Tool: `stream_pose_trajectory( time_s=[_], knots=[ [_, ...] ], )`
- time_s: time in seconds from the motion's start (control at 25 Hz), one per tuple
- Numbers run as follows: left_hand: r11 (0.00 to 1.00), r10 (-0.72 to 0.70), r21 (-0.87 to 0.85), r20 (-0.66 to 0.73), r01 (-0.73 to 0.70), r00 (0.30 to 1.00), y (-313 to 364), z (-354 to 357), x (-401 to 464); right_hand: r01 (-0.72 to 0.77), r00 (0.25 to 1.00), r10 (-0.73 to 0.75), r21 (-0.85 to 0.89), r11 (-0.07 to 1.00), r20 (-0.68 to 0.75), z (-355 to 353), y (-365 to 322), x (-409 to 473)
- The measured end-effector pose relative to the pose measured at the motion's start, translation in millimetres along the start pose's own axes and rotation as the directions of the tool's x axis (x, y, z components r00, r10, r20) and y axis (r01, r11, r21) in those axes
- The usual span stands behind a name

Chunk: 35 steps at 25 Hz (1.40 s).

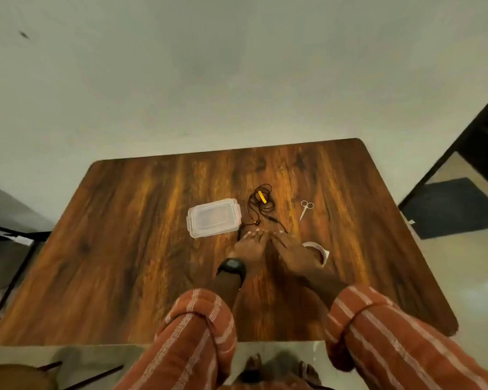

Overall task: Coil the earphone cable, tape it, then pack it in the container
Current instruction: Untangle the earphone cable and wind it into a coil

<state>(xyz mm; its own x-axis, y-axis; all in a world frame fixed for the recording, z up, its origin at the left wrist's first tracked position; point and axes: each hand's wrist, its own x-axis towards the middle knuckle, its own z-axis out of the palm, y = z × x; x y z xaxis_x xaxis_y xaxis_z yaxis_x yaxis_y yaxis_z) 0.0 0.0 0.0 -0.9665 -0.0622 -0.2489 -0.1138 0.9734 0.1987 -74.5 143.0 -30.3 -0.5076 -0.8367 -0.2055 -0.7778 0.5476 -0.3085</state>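
1. A square wooden table (124,249) with dark brown grain fills the middle of the view, against a pale wall.
2. The black earphone cable (261,204) with a small yellow tag lies loosely bunched on the table top, just beyond the fingertips of both hands.
3. A clear plastic rectangular container (213,218), its lid on, sits just left of the cable, not touching it as far as can be seen.
4. Small silver metal scissors (305,209) lie to the right of the cable, apart from it.
5. A roll of whitish tape (321,251) lies beside the right hand's outer edge, partly covered by it.
6. The left hand (248,246), with a black wristwatch (231,267) on its wrist, rests flat on the table, fingers straight, holding nothing.
7. The right hand (290,249) lies flat next to it, fingers stretched toward a strand of the cable; whether they touch it cannot be told.
8. Both forearms wear rust-orange striped sleeves (197,333), pushed up.
9. Dark chair legs (12,277) stand at the left, and a black mat (451,206) lies on the floor at the right.
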Motion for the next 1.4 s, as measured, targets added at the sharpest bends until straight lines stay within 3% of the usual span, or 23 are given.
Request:
stream_pose_trajectory(
  time_s=[0.16, 0.32, 0.44, 0.64, 0.76, 0.88, 1.0, 1.08, 1.16, 1.24, 1.32, 1.4],
  knots=[
    [0.984, -0.164, -0.064, 0.073, 0.169, 0.984, -6.2, 22.1, 8.0, -0.138, 0.990, 0.142, 0.136, 0.981, -0.018, 9.3, 3.3, 2.1],
    [0.958, -0.269, -0.113, -0.045, 0.263, 0.962, -16.1, 28.7, 35.5, -0.224, 0.958, 0.259, 0.237, 0.945, -0.127, 4.2, 22.2, 24.2],
    [0.948, -0.295, -0.135, -0.035, 0.288, 0.955, -18.3, 40.0, 40.1, -0.225, 0.966, 0.248, 0.221, 0.949, -0.078, 6.5, 32.9, 43.0],
    [0.976, -0.157, -0.154, -0.019, 0.153, 0.987, -23.0, 65.0, 4.2, -0.236, 0.966, 0.226, 0.068, 0.969, 0.128, 10.9, 38.9, 69.7],
    [0.980, -0.050, -0.194, 0.011, 0.051, 0.999, -40.4, 84.4, -23.8, -0.268, 0.963, 0.268, 0.031, 0.963, 0.028, 16.4, 32.4, 79.6],
    [0.980, -0.021, -0.198, 0.018, 0.024, 1.000, -51.7, 75.5, -28.5, -0.378, 0.919, 0.386, 0.105, 0.920, -0.080, 19.8, 21.4, 93.7],
    [0.981, -0.042, -0.195, -0.106, 0.021, 0.993, -52.0, 49.4, -17.6, -0.497, 0.856, 0.515, 0.198, 0.845, -0.049, 13.1, 16.3, 111.2],
    [0.982, -0.061, -0.190, -0.221, 0.019, 0.973, -53.5, 28.2, -5.0, -0.475, 0.870, 0.491, 0.193, 0.859, -0.042, 12.0, 18.0, 117.1],
    [0.980, -0.078, -0.200, -0.357, 0.006, 0.931, -57.0, 3.7, 12.2, -0.451, 0.879, 0.477, 0.326, 0.831, 0.000, 2.8, 22.9, 120.1],
    [0.960, -0.138, -0.279, -0.435, 0.013, 0.890, -58.8, -24.6, 33.0, -0.386, 0.888, 0.456, 0.634, 0.669, 0.060, -31.7, 22.4, 119.0],
    [0.927, -0.180, -0.374, -0.410, 0.015, 0.894, -54.9, -61.3, 51.8, -0.288, 0.896, 0.442, 0.816, 0.501, 0.044, -93.3, 17.4, 112.8],
    [0.890, -0.177, -0.455, -0.356, -0.005, 0.918, -40.3, -102.3, 66.1, -0.172, 0.926, 0.374, 0.829, 0.532, -0.048, -166.8, 9.8, 103.1]
  ],
)
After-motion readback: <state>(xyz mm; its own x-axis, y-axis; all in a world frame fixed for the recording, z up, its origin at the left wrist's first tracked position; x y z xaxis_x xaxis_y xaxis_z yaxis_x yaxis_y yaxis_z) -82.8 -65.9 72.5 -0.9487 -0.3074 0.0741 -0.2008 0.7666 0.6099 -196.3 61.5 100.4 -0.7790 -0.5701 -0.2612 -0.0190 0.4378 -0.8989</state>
